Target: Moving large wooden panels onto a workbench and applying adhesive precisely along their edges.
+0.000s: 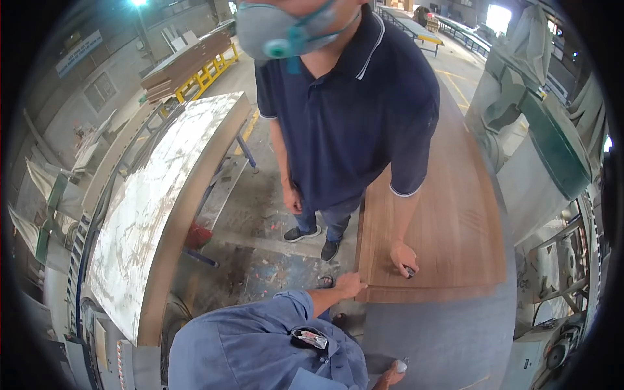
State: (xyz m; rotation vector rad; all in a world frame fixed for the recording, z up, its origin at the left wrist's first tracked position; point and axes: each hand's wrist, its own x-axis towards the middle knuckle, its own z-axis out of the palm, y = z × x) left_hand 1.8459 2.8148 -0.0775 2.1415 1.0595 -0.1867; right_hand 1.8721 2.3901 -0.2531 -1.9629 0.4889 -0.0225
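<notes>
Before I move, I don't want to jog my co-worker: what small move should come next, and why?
Perhaps steady the wooden panel with your left hand: it is at the near-left corner, while your co-worker's hand, holding a small dark object, is on the panel and your right hand is off it.

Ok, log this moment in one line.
left hand: at near-left corner of brown panel; right hand: small pale object, kind unclear; co-worker's hand: dark object, over panel
</notes>
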